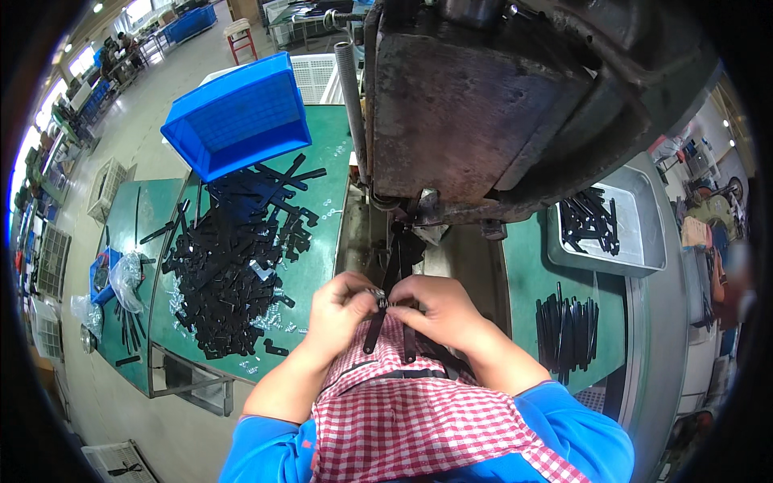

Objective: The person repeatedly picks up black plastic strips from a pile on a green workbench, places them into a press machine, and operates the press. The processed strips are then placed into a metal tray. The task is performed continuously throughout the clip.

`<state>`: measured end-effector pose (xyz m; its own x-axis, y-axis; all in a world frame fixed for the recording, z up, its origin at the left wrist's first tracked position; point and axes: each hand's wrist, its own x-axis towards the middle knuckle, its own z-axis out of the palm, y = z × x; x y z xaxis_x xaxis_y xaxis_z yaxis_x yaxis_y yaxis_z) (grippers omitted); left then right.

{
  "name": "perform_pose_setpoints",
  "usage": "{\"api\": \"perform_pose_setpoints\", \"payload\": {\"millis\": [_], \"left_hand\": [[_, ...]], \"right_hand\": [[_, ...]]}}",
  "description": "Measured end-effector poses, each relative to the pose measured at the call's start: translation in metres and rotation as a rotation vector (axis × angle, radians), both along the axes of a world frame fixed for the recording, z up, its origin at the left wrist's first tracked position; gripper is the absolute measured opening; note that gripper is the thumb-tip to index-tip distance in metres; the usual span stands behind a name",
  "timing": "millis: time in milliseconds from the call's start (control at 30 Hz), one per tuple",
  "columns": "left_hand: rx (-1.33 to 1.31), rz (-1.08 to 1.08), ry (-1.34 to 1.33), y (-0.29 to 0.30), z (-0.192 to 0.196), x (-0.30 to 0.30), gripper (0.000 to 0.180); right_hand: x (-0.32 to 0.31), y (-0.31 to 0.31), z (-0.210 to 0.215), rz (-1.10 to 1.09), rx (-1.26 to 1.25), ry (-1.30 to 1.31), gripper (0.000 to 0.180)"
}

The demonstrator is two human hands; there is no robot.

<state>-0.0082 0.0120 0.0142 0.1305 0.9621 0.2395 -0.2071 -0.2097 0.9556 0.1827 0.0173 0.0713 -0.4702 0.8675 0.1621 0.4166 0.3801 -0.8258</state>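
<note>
Black strips between both hands' fingers

Your left hand and right hand meet over your red-checked apron, fingertips pinching a black metal strip together below a heavy grey press. A heap of black strips covers the green table at your left, beside a tilted blue bin. A grey tray holds more strips at right.

small part between fingers: too small to tell | strips below fingers: lower ends hidden behind apron | press above fingers: top cut off by edge
</note>
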Motion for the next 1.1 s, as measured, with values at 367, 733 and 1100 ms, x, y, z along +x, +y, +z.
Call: {"api": "perform_pose_setpoints", "payload": {"millis": [367,733,1100], "left_hand": [[-0.693,-0.259,-0.527,0.028,-0.031,0.013,0.031],[-0.779,-0.391,-0.308,0.018,-0.032,0.027,0.017],[-0.719,-0.436,-0.082,0.001,-0.014,0.02,0.019]], "right_hand": [[0.006,0.06,-0.069,-0.461,-0.024,0.453,0.023],[0.023,0.066,-0.082,-0.421,-0.198,0.29,0.053],[0.021,0.108,-0.037,-0.339,0.024,-0.359,0.04]]}}
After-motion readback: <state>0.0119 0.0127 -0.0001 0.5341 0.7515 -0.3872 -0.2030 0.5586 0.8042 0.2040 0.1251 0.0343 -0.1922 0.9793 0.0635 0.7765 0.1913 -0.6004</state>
